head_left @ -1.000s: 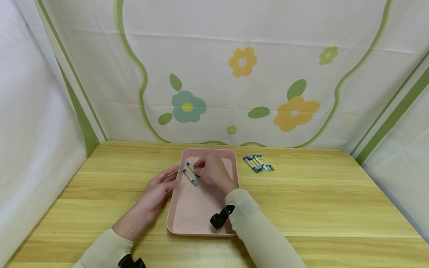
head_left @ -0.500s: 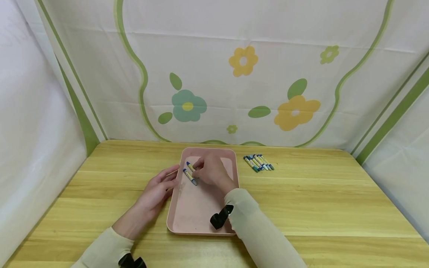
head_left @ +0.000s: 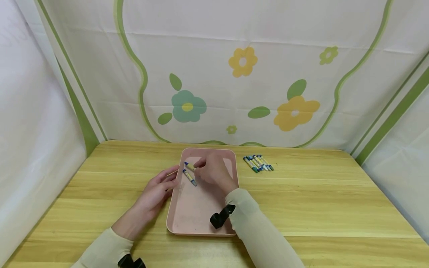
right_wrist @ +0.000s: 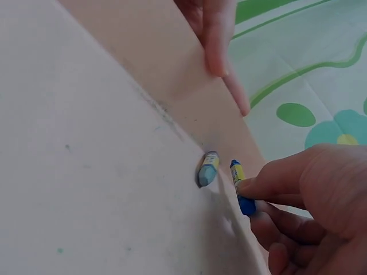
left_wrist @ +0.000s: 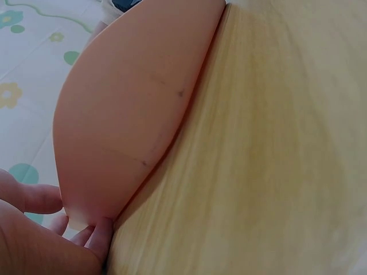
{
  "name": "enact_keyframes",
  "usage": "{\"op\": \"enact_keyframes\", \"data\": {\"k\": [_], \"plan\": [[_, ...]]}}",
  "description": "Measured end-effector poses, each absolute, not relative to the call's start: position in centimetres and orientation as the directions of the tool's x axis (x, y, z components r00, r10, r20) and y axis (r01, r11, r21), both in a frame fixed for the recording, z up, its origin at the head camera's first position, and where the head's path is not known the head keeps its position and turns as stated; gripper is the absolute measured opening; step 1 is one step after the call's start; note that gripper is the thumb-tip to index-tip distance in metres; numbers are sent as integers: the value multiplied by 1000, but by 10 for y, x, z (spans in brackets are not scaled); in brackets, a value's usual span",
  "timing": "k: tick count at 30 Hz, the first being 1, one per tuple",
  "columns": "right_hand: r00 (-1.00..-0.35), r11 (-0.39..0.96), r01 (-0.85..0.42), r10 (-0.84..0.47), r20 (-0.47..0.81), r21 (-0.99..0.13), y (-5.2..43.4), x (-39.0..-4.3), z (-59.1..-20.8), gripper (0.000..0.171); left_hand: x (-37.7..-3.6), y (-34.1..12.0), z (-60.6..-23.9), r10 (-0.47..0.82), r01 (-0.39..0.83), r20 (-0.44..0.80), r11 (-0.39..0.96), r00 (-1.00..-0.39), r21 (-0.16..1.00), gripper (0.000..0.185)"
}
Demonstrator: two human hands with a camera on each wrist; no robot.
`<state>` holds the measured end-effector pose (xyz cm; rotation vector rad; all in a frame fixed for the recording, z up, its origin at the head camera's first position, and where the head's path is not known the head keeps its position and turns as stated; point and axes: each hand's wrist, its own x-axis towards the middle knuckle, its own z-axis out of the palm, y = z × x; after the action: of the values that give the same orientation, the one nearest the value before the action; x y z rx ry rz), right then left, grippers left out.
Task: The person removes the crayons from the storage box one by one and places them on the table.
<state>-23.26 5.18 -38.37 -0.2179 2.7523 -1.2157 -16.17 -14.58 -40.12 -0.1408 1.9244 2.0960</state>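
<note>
My right hand (head_left: 214,172) reaches into the pink tray (head_left: 191,223) and pinches a blue crayon (right_wrist: 237,172) with a yellow wrapper between thumb and fingertips. In the head view the fingers hide its near end. A second crayon (head_left: 190,178), pale blue-grey at its tip, lies beside it on the tray floor near the left wall. My left hand (head_left: 155,191) rests against the outside of the tray's left side, its fingers extended along the wall. In the left wrist view, fingertips (left_wrist: 102,235) touch the wall's lower edge.
Several more crayons (head_left: 258,163) in greens and blues lie side by side on the wooden table (head_left: 318,201), right of the tray. A white cloth with printed flowers (head_left: 187,107) hangs behind the table, and white cloth panels stand at both sides.
The crayon in my right hand has shifted slightly left and turned a little, and its near end is now covered by the fingers. My left hand has stayed in place.
</note>
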Motion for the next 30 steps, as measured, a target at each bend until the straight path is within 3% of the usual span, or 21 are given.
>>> {"op": "enact_keyframes", "data": {"k": [14,23,30], "plan": [[-981,589,-76,-190,-47,-804,63,-231,-378,17,-162,-146,-402,145,-291,-282,-40,-948,956,59],[-999,660,-45,-41,25,-750,66,-228,-373,13,-162,-145,-403,146,-285,-277,-37,-950,958,60],[-999,631,-12,-38,-15,-776,65,-229,-368,14,-162,-146,-402,145,-283,-275,-35,-950,958,60]]}}
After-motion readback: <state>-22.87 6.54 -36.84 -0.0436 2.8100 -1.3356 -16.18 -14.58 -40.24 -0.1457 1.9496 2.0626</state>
